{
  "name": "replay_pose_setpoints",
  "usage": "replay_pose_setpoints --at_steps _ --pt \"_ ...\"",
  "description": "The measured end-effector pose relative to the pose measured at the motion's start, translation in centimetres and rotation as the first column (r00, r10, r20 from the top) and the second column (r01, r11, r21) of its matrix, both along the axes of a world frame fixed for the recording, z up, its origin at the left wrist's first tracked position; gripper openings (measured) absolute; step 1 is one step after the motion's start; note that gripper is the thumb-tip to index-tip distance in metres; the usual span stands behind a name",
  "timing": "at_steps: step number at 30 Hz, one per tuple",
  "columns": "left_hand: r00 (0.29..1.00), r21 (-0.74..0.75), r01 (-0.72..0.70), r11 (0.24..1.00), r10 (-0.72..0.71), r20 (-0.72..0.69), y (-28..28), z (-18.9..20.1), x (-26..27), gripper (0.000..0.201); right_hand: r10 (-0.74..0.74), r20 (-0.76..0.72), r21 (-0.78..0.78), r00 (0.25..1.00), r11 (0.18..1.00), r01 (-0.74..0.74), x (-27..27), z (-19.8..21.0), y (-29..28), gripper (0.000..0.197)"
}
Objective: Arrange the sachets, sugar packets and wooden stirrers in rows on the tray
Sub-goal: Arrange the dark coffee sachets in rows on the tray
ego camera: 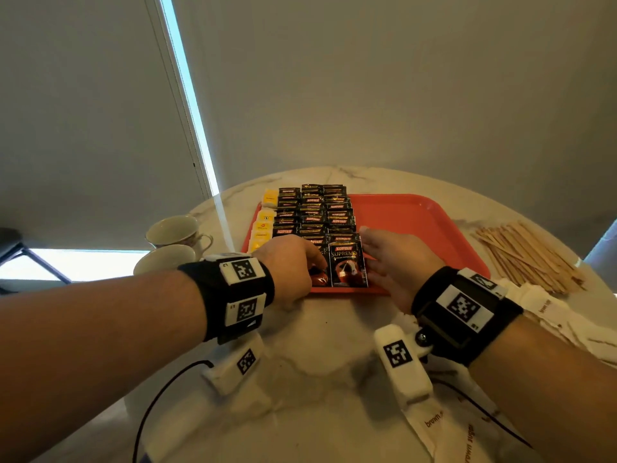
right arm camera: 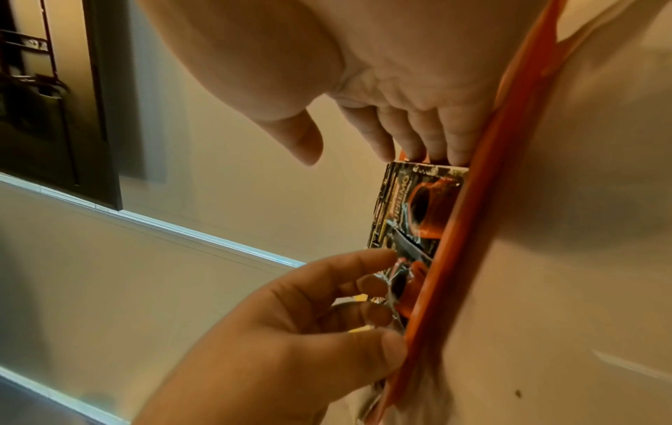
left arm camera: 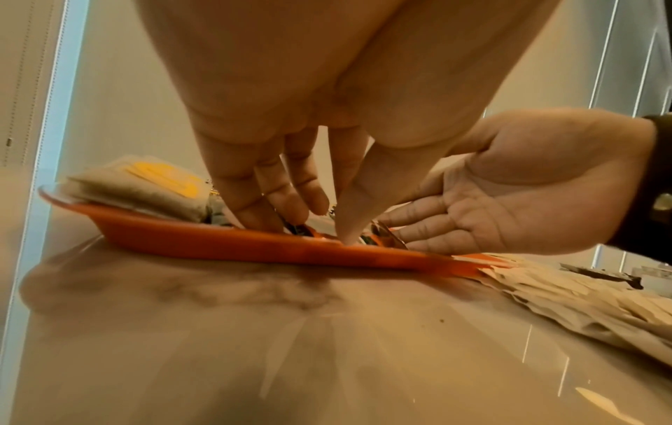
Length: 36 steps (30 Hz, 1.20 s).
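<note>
A red tray (ego camera: 417, 222) lies on the marble table. Its left half holds a column of yellow sachets (ego camera: 263, 225) and three columns of black Kopiko sachets (ego camera: 312, 215). My left hand (ego camera: 314, 267) presses its fingertips down on a black sachet at the tray's near edge. My right hand (ego camera: 367, 248) is flat, its straight fingers against the right edge of the front Supremo sachet (ego camera: 347, 265). In the right wrist view those fingertips (right arm camera: 418, 152) touch that sachet (right arm camera: 422, 207). Wooden stirrers (ego camera: 527, 255) and white sugar packets (ego camera: 551, 309) lie right of the tray.
Two cups (ego camera: 173, 232) stand left of the tray near the table's edge. More brown sugar packets (ego camera: 434, 426) lie close to me on the table. The tray's right half is bare red plastic. A black cable (ego camera: 150, 406) runs over the near table edge.
</note>
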<state>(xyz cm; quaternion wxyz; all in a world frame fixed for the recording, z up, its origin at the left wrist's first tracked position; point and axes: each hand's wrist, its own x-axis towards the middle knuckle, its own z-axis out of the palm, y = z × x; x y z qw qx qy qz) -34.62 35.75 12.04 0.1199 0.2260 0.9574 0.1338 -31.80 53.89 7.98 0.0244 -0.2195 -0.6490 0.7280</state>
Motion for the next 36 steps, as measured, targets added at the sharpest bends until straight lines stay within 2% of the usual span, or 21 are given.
replay_pose_setpoints --at_steps 7,11,13,15,20,25,29,33,36 --pt "1.0 -0.012 0.02 1.0 -0.02 -0.002 0.0 0.1 -0.1 0.061 -0.007 0.032 -0.01 0.999 1.0 0.007 0.4 0.4 -0.2 0.023" --pt "1.0 0.009 0.001 1.0 -0.001 -0.001 0.1 0.1 -0.4 0.056 -0.033 0.007 -0.02 0.999 0.999 0.033 -0.6 1.8 0.4 0.068" --pt "1.0 0.027 -0.01 1.0 0.011 -0.014 0.1 0.1 -0.5 0.051 -0.038 0.003 -0.039 0.999 0.999 0.038 -1.6 2.5 0.5 0.074" --pt "1.0 0.026 -0.007 1.0 0.007 -0.012 0.2 0.3 -0.6 0.048 -0.047 0.024 -0.074 0.999 0.996 0.048 -2.7 2.5 0.6 0.074" --pt "0.998 -0.084 0.025 0.996 -0.02 0.062 0.6 1.2 -1.2 0.052 -0.01 0.049 -0.089 0.999 0.996 0.015 -4.0 2.1 0.1 0.066" --pt "0.999 -0.035 0.023 0.999 -0.022 0.025 0.1 0.3 -1.8 0.052 -0.106 0.031 -0.121 0.994 0.987 0.109 -6.1 2.6 1.5 0.086" --pt "0.999 0.017 0.03 0.999 -0.03 0.029 0.0 -0.1 -2.5 0.05 -0.051 0.025 -0.176 0.998 0.983 0.055 -7.8 3.2 1.8 0.08" --pt "0.998 0.038 0.042 0.998 -0.044 0.041 -0.1 -0.3 -3.0 0.048 0.023 0.024 -0.162 0.999 0.987 -0.019 -9.0 2.7 1.8 0.074" --pt "0.997 0.067 0.038 0.997 -0.042 0.058 -0.4 -0.5 -3.3 0.045 -0.032 0.006 -0.194 0.999 0.98 0.032 -9.8 2.7 2.3 0.08"
